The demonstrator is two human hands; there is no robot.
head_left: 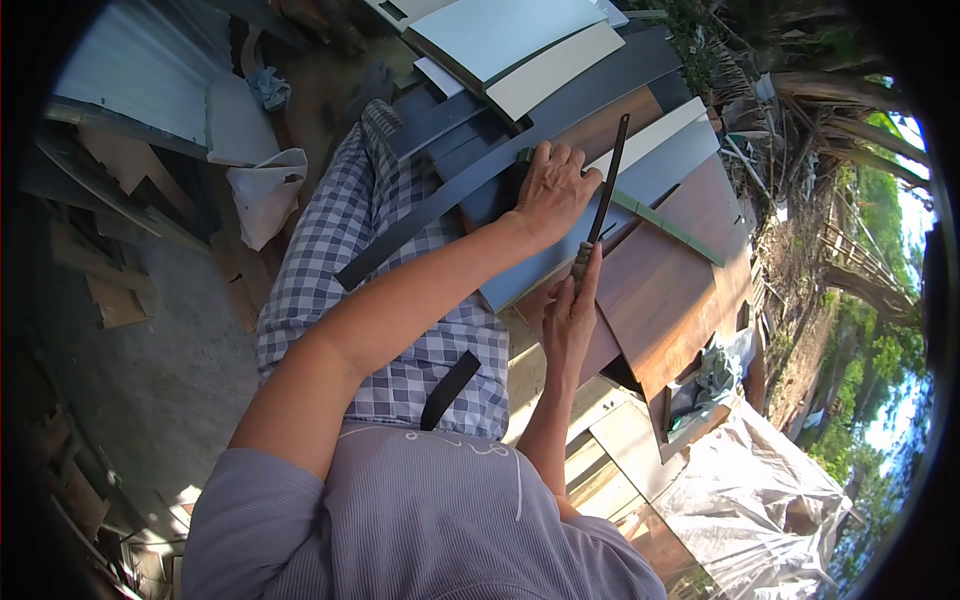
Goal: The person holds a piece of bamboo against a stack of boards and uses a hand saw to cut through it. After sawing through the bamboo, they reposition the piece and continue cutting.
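Observation:
My left hand (555, 195) has its fingers curled, with its thumb side close beside a long narrow dark blade (613, 170). I cannot tell what, if anything, those fingers hold. A dark thing (512, 188) shows at the hand's back edge, over the dark grey strip (430, 212) that slants across my lap. Closed round the grey handle of the blade is my right hand (570, 312), thumb lying up along it. The blade points up and slightly right, above the stacked panels. A narrow green strip (668, 228) with evenly spaced marks lies on the panels to the right.
Brown wood-look panels (655, 290) and white and cream panels (510, 45) are piled ahead. A white bag (268, 195) and cardboard lie on the floor at left. Crumpled clear plastic sheeting (755, 490) covers something at lower right; trees stand beyond.

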